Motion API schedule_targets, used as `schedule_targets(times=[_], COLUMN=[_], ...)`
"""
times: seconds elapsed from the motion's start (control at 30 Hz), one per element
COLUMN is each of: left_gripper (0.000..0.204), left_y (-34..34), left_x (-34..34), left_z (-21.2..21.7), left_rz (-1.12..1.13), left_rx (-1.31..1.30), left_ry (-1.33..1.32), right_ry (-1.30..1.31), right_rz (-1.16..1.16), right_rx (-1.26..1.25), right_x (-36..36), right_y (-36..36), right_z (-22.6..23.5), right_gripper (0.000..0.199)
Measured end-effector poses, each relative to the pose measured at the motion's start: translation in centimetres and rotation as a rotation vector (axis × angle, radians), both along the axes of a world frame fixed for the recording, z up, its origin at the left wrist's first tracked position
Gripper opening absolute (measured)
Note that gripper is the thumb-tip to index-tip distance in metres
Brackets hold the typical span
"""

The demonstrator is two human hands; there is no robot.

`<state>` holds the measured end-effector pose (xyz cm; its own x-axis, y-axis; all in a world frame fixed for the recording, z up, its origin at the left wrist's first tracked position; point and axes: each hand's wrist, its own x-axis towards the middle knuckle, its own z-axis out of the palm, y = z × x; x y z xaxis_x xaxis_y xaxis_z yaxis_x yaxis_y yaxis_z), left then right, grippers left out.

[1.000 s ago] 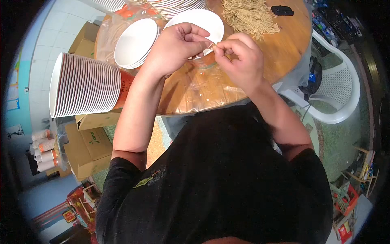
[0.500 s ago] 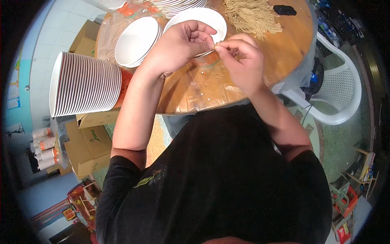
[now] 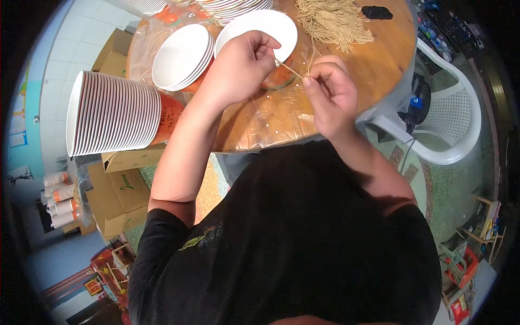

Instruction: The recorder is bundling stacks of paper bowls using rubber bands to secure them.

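Note:
A thin tan string [image 3: 291, 70] runs taut between my two hands above the table. My left hand [image 3: 238, 67] pinches one end with its fingers curled, over the near side of a white-lined orange paper bucket [image 3: 284, 33]. To the right, my right hand [image 3: 333, 97] pinches the string between thumb and forefinger, and a loose length rises beside the fingers. My left hand hides part of the bucket's rim, so I cannot tell whether the string is fastened to it. Beyond my right hand lies a bundle of tan strings [image 3: 331, 24].
A long stack of paper buckets [image 3: 116, 112] lies sideways at the table's left edge. A shorter stack [image 3: 181, 57] stands beside the bucket, with more stacked buckets [image 3: 235, 8] behind. A black object [image 3: 377, 12] lies far right. A white plastic chair [image 3: 455, 135] stands right of the wooden table [image 3: 249, 130].
My hands have drawn apart, and the string now stretches visibly between them. The right hand moved right and slightly nearer; the left hand shifted only a little.

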<state>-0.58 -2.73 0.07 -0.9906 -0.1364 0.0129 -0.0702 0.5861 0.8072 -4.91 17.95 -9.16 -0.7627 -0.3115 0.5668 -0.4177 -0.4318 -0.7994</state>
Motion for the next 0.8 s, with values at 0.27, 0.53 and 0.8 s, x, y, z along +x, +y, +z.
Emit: schedule_targets(times=[0.27, 0.53, 0.8], left_gripper=[0.020, 0.028, 0.015], left_y=[0.9, 0.4, 1.0], left_x=[0.3, 1.1, 2.1], left_z=[-0.3, -1.5, -3.2], left_rz=[-0.005, -0.267, -0.157], left_rx=[-0.218, -0.372, -0.555], left_ry=[0.034, 0.581, 0.649], right_ry=[-0.009, -0.472, -0.054], right_rz=[-0.132, 0.239, 0.141], right_rx=[0.014, -0.034, 0.185], right_x=[1.9, 0.6, 2.8], right_y=[0.0, 0.9, 1.7], right_z=[-1.3, -0.9, 1.0], right_gripper=[0.008, 0.005, 0.006])
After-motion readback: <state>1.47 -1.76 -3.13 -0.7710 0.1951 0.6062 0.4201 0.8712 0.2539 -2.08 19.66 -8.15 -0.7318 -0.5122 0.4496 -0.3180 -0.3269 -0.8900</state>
